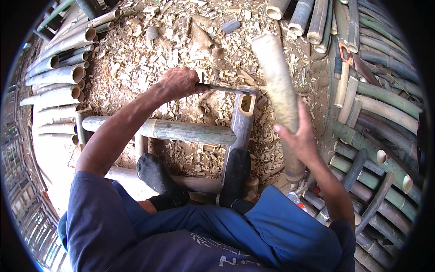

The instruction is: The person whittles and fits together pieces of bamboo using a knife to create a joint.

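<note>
My left hand is closed round the handle of a knife-like tool with a long, dark metal blade. The far end of that blade lies across the top of a bamboo post, beside an oval opening cut in it. In my right hand is a thick, pale wooden club, gripped by its lower end and raised just right of the post, slightly blurred. A bamboo crosspiece meets the post from the left. My feet in dark socks rest against the bamboo frame, one on the post.
Wood chips cover the ground ahead. Cut bamboo poles are stacked at the left, and more lie at the far right. An orange-handled saw rests among them. Bamboo frames stand near my right arm.
</note>
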A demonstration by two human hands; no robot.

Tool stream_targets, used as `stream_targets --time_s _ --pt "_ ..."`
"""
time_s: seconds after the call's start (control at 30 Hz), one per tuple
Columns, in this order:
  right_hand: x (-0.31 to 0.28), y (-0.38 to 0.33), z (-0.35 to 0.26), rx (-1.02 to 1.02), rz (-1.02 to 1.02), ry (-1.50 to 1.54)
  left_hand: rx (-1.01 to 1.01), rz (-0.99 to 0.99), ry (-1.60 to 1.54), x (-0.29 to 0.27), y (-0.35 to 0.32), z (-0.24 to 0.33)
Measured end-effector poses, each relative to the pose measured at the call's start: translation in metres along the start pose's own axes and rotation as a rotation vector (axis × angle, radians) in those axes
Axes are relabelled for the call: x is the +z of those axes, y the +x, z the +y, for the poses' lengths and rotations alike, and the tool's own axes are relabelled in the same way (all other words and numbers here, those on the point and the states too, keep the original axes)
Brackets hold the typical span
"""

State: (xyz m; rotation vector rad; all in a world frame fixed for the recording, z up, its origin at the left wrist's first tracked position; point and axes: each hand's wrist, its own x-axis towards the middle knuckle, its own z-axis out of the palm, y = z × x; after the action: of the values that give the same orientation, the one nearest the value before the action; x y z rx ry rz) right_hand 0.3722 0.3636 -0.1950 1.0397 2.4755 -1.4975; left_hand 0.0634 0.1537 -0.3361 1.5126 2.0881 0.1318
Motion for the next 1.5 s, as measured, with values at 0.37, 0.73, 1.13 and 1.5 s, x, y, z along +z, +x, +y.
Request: stream_targets --time_s 0.37,0.73,1.13,1.5 --pt "0.002 0.015 -0.039 -0.17 0.028 -0.035 0.007 -0.019 -0.076 0.006 0.002 -0.013" --pt "-0.013 0.038 -0.059 -0.19 -0.094 -0.111 0.048 -0.082 -0.15 0.002 0.01 -0.019" --pt "-0.005 0.058 -0.012 0.028 -0.296 -0.239 0.138 -0.027 0.177 0.007 -0.007 -0.002" --pt "-0.031 0.022 0.007 0.146 -0.045 0.256 0.151 0.138 -0.206 0.034 0.008 0.033"
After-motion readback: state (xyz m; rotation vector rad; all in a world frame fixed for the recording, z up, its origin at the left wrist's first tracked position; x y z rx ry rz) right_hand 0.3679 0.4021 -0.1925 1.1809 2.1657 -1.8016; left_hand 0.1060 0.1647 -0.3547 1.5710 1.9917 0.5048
